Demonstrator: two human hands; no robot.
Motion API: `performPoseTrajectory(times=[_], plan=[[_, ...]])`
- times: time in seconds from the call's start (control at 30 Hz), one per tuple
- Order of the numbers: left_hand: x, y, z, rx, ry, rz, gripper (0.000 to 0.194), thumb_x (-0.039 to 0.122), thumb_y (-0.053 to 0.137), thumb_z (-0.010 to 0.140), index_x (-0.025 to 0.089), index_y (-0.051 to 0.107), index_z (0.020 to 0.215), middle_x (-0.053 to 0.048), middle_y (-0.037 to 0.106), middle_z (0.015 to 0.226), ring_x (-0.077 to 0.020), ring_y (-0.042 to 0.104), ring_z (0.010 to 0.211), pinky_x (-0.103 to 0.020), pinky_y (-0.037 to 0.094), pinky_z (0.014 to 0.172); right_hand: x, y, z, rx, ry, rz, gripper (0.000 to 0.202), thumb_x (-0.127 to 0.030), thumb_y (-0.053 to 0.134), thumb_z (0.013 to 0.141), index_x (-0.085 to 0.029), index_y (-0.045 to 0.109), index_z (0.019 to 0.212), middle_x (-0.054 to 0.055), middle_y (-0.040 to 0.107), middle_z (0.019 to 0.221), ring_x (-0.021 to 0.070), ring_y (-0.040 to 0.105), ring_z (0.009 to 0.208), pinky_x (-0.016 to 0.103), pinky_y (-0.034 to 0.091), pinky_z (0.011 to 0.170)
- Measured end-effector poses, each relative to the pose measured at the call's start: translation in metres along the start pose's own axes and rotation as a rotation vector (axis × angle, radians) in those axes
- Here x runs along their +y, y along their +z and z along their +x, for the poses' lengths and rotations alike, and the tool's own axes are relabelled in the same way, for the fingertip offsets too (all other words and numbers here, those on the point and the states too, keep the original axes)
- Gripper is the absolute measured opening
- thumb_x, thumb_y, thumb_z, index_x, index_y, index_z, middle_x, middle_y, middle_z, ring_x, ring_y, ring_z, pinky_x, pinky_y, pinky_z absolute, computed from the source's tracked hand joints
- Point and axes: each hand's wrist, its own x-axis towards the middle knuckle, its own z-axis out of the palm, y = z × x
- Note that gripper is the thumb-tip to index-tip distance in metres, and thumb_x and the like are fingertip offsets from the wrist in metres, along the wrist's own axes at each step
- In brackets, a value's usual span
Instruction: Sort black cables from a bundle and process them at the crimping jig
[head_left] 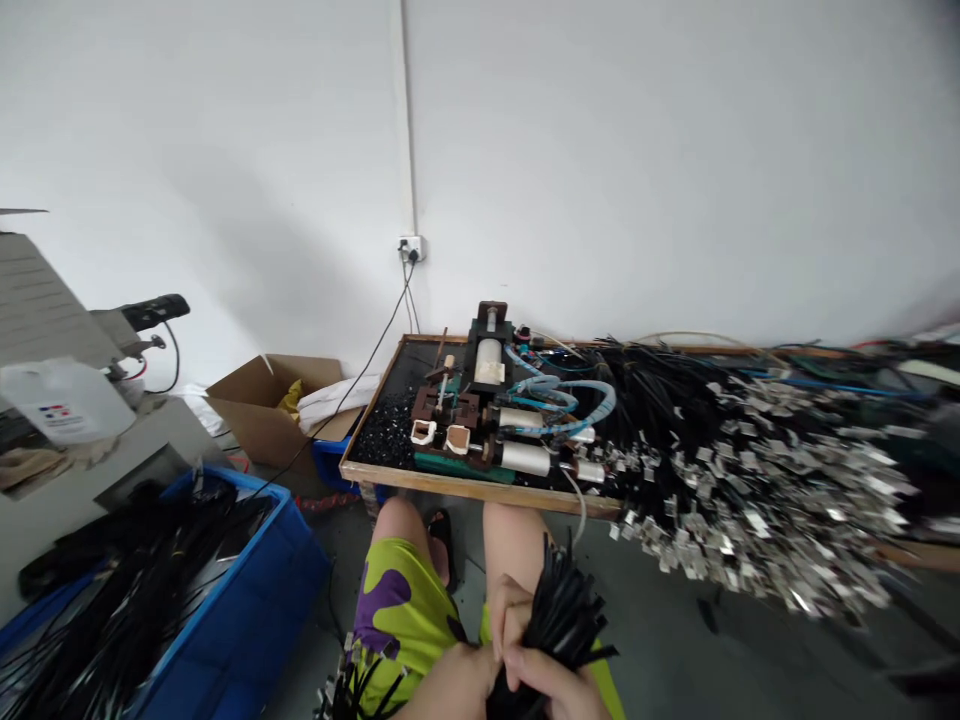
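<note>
A bundle of thin black strips (562,610) stands up over my lap, its loose ends fanned out at the top. My left hand (508,620) is closed at the bundle's left side, fingers bent against it. Lower down, my right hand (551,682) wraps round the same strips, thumb across the front. At my left thigh hang more black strips with silver metal ends (349,660); whether they belong to the held bundle I cannot tell.
Ahead, a wooden-edged table (442,487) carries a pneumatic fixture (491,370) with blue hoses. A large heap of metal-ended black strips (750,490) overhangs its front edge. To the left are a blue crate (240,610) of black strips and a cardboard box (255,410).
</note>
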Motion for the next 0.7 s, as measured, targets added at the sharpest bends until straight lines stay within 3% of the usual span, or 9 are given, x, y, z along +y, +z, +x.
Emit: performPoseTrajectory(times=[0.2, 0.37, 0.53, 0.63, 0.7], plan=[[-0.008, -0.012, 0.002, -0.029, -0.076, 0.185, 0.038, 0.053, 0.089, 0.077, 0.03, 0.077, 0.105, -0.001, 0.075, 0.079, -0.033, 0.076, 0.089, -0.032, 0.056, 0.077, -0.012, 0.007, 0.011, 0.109, -0.062, 0.075, 0.02, -0.031, 0.072, 0.074, -0.026, 0.062, 0.058, 0.005, 0.056, 0.071, 0.027, 0.053, 0.076, 0.039, 0.04, 0.071], [-0.018, -0.026, -0.019, 0.02, -0.126, 0.303, 0.038, 0.052, 0.089, 0.078, 0.029, 0.073, 0.103, -0.007, 0.082, 0.097, -0.0367, 0.078, 0.097, -0.036, 0.057, 0.083, -0.019, 0.006, 0.02, 0.175, -0.098, 0.051, 0.016, -0.028, 0.067, 0.068, -0.026, 0.061, 0.054, 0.004, 0.054, 0.066, 0.0259, 0.052, 0.074, 0.039, 0.042, 0.073], [-0.014, -0.038, -0.034, 0.044, -0.083, 0.32, 0.027, 0.044, 0.083, 0.082, 0.025, 0.065, 0.091, -0.01, 0.079, 0.092, -0.0348, 0.076, 0.089, -0.037, 0.056, 0.081, -0.026, 0.002, 0.028, 0.157, -0.096, 0.014, 0.025, -0.029, 0.066, 0.073, -0.027, 0.06, 0.049, 0.004, 0.054, 0.065, 0.0254, 0.05, 0.073, 0.041, 0.044, 0.079], [0.002, -0.042, -0.032, 0.027, -0.037, 0.269, 0.024, 0.038, 0.083, 0.078, 0.023, 0.066, 0.087, -0.007, 0.075, 0.084, -0.031, 0.073, 0.081, -0.035, 0.055, 0.076, -0.031, 0.006, 0.033, 0.077, -0.062, -0.01, 0.03, -0.033, 0.069, 0.081, -0.027, 0.062, 0.053, 0.003, 0.056, 0.067, 0.0248, 0.052, 0.074, 0.041, 0.046, 0.082], [0.019, -0.042, -0.032, 0.034, -0.019, 0.197, 0.024, 0.036, 0.081, 0.081, 0.021, 0.072, 0.098, -0.008, 0.077, 0.089, -0.0292, 0.073, 0.08, -0.035, 0.057, 0.076, -0.033, 0.011, 0.034, -0.008, -0.034, -0.058, 0.031, -0.04, 0.071, 0.089, -0.025, 0.067, 0.063, 0.003, 0.06, 0.075, 0.024, 0.057, 0.076, 0.04, 0.048, 0.082]])
